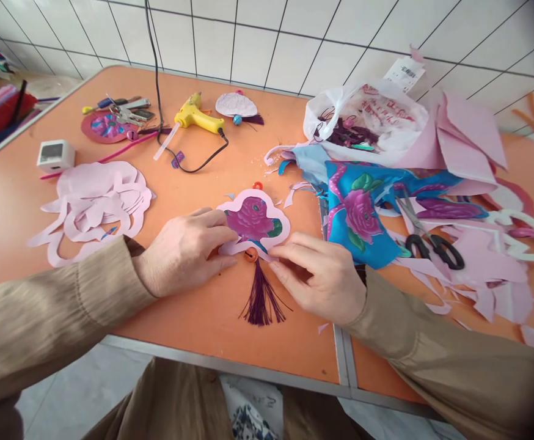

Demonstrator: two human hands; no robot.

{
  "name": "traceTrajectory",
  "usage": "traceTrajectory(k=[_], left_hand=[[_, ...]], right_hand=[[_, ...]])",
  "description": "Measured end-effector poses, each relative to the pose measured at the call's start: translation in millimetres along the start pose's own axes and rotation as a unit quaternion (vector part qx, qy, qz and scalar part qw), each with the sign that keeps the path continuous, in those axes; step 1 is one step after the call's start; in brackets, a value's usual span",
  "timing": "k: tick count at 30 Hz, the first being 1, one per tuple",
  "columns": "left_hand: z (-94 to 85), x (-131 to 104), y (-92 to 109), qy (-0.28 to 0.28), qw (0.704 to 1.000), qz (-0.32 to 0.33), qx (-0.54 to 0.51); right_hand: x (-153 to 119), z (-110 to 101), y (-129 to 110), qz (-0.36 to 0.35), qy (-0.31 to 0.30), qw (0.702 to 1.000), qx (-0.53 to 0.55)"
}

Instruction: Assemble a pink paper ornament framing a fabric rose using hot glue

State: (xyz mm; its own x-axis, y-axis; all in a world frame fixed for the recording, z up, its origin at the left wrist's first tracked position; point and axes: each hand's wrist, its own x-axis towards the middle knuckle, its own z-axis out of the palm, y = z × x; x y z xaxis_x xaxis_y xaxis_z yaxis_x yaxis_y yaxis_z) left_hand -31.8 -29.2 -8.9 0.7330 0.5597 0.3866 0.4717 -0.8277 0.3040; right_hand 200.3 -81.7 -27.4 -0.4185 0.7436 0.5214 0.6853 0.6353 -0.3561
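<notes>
A cloud-shaped tasselled pendant (255, 217) lies in front of me, its purple-rose fabric framed by a pale pink border. An orange bead sits at its top. Below it are a small orange bell (250, 255) and a dark purple tassel (263, 299) spread on the table. At the pendant's left edge, my left hand (187, 247) has its fingers closed on the border. My right hand (319, 275) pinches the lower right border between thumb and fingers. Both fingertips' undersides are hidden.
Left stand pink cut-outs (102, 205) and a small white device (56, 155). Behind are a corded yellow glue gun (198, 116), keys (129, 114) and a finished-looking pendant (236, 105). Right are blue floral fabric (358, 214), black-handled scissors (432, 244), pink scraps and a plastic bag (409, 131).
</notes>
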Motion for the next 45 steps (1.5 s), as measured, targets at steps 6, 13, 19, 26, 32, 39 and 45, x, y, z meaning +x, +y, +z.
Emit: traceTrajectory(k=[6,13,19,26,32,39,45], left_hand=[[-0.2,-2.0,-1.4,-0.017,1.0,-0.012,0.003],[-0.9,-1.7,-2.3,-0.034,0.999,-0.026,-0.018],[-5.6,-0.1,-1.7,-0.048,0.998,-0.023,-0.017],[-5.4,0.8,-1.3,-0.07,0.997,-0.017,-0.012],[-5.2,0.8,-2.5,-0.068,0.998,-0.013,-0.01],[-6.3,2.7,-1.4,-0.081,0.996,-0.022,-0.011],[-6.9,3.1,-1.9,-0.089,0.996,-0.023,0.0]], right_hand=[[-0.2,1.4,-0.2,0.005,0.003,1.0,0.005],[0.9,0.2,0.6,0.016,0.014,1.0,0.01],[1.1,0.7,1.7,0.024,0.021,0.999,-0.008],[-0.8,1.6,2.8,0.014,0.006,1.0,-0.008],[-0.8,1.9,2.5,0.02,-0.001,1.0,-0.005],[-0.7,1.1,2.0,0.0,0.006,1.0,0.011],[-2.9,0.5,2.7,-0.027,-0.044,0.999,-0.001]])
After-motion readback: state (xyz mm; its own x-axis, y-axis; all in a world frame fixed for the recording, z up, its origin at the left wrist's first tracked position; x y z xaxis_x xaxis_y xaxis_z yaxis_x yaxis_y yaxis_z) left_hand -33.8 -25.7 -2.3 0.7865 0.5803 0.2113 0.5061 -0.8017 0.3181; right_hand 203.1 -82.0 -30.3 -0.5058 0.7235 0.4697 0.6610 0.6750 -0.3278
